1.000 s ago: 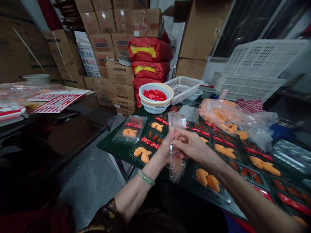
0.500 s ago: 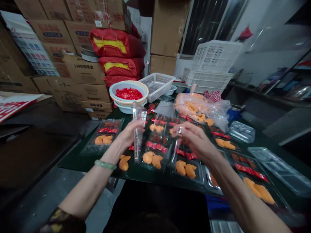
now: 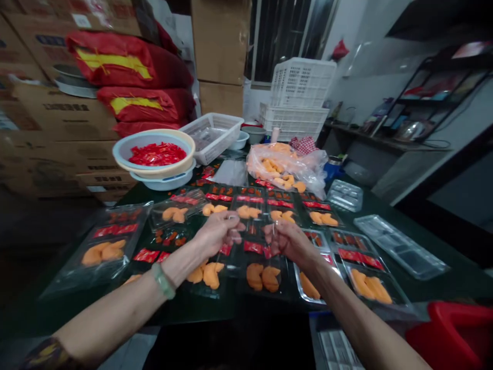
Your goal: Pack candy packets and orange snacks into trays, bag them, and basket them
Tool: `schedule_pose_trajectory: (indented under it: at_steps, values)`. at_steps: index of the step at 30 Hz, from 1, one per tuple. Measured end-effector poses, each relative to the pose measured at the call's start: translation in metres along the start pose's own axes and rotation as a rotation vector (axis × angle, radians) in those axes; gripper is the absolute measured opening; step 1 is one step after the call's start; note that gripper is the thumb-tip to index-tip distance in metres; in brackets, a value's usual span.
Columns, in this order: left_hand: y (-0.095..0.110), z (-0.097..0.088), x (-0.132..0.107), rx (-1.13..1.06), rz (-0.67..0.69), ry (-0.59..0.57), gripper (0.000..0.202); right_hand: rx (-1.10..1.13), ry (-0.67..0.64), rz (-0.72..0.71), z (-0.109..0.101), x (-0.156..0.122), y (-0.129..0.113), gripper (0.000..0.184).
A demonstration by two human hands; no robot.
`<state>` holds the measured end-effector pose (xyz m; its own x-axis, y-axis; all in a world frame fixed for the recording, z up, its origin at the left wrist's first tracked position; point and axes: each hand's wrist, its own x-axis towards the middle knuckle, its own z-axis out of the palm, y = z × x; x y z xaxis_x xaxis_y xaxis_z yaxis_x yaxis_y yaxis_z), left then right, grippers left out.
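My left hand [image 3: 220, 232] is closed in a pinch at the left edge of a thin clear plastic cover [image 3: 234, 270], whose outline is faint. Opposite it, my right hand [image 3: 288, 239] pinches the cover's right side. Beneath, a food tray holds orange wing-shaped pieces [image 3: 263, 278] and red packets [image 3: 253, 247]; they look dimmed through the plastic. Left of it lies another tray with orange pieces [image 3: 211, 275], partly behind my left forearm. To the right, a silver-edged tray [image 3: 298, 277] is partly covered by my right forearm.
Several filled trays stand in rows, one at far left [image 3: 103, 253]. Behind are a basin of red packets [image 3: 157, 154], a white basket [image 3: 215, 134] and a plastic bag of orange pieces [image 3: 283, 164]. Empty clear trays [image 3: 400, 246] lie right, near a red bin [image 3: 454, 329].
The clear plastic, upright in my left hand before, is now lowered over a tray between both hands. My view has turned right and the hands have come down slightly.
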<state>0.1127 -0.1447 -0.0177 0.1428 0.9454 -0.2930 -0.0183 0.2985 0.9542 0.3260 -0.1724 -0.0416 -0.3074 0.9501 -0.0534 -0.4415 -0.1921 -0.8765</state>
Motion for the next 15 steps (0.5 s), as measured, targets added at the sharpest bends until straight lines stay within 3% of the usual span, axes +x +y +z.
schedule_pose_trajectory:
  at_steps: [4,7,10,12,15]
  values:
    - [-0.013,0.031,0.031,-0.008,0.09,0.102,0.028,-0.136,0.243,0.047,-0.02,0.006,0.0,0.029]
    - [-0.011,0.06,0.08,0.156,0.161,0.176,0.029,-0.578,0.514,-0.041,-0.047,0.03,-0.018,0.032]
    - [-0.004,0.093,0.129,0.533,0.258,0.295,0.045,-1.02,0.774,-0.056,-0.079,0.068,-0.035,0.027]
    - [-0.001,0.11,0.153,0.885,0.272,0.328,0.05,-1.13,0.849,-0.029,-0.099,0.09,-0.041,0.025]
    - [-0.002,0.125,0.172,1.215,0.242,0.258,0.037,-1.182,0.881,0.071,-0.119,0.113,-0.039,0.024]
